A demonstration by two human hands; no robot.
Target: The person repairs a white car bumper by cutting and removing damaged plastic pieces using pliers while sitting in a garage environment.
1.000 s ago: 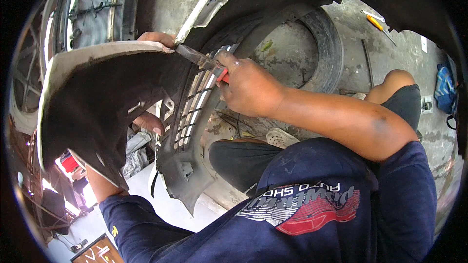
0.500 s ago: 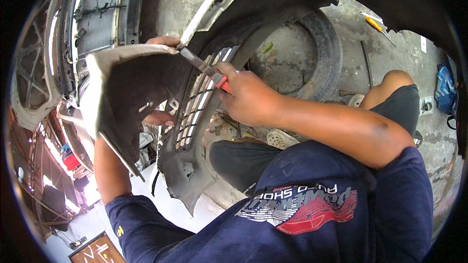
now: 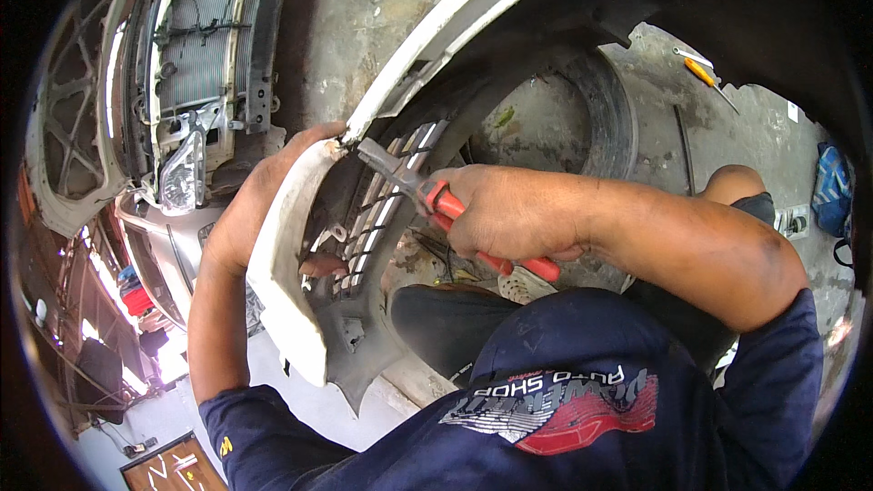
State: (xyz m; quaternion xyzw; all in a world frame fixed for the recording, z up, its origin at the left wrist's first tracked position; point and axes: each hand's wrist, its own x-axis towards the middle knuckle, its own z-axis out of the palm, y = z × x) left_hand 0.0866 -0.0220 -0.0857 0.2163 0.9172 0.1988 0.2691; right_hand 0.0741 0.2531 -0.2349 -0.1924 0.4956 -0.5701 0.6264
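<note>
My left hand (image 3: 259, 191) wraps around a white car bumper cover (image 3: 289, 305). Its fingers are at the upper edge, while its thumb shows through an opening beside dark grille slats (image 3: 375, 214). At that upper edge, next to my fingertips, the bumper has a cracked, bent spot (image 3: 340, 145). My right hand (image 3: 496, 209) is closed round red-handled pliers (image 3: 444, 202). The metal jaws of the pliers lie just right of the cracked spot, over the dark inner side; whether they touch it I cannot tell.
Under the bumper's arch lies a tire (image 3: 618, 118). An orange-handled screwdriver (image 3: 700, 71), a wrench (image 3: 691, 54) and a dark rod (image 3: 684, 147) rest on the concrete floor to the right. A car front with an exposed radiator (image 3: 202, 32) stands at the upper left.
The bumper's near end has turned so its white outer face shows. The pliers' jaws have drawn back from the cracked edge, and their red handles now show more. More of my left hand is visible.
</note>
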